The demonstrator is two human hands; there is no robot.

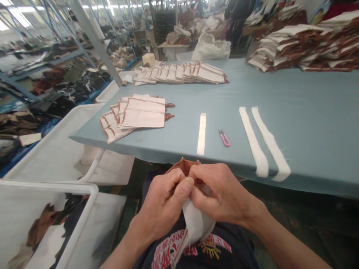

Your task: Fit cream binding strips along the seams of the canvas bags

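Head view: I have the bare left hand (168, 198) and bare right hand (221, 192) clamped by their fingertips on a white-and-brown soft sewn piece (194, 220), before the blue-green cloth-covered table (179, 142).
I judge the step is working its seam or edge; the next move calls for a firm, even pinch. Fingers hide the worked spot; its lower end is unclear.

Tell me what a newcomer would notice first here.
Probably the left hand and right hand, pinching a pale piece in front of the blue table. Then the pink snips on it, between a short strip and two longer strips. A heaped stack sits at the far right.
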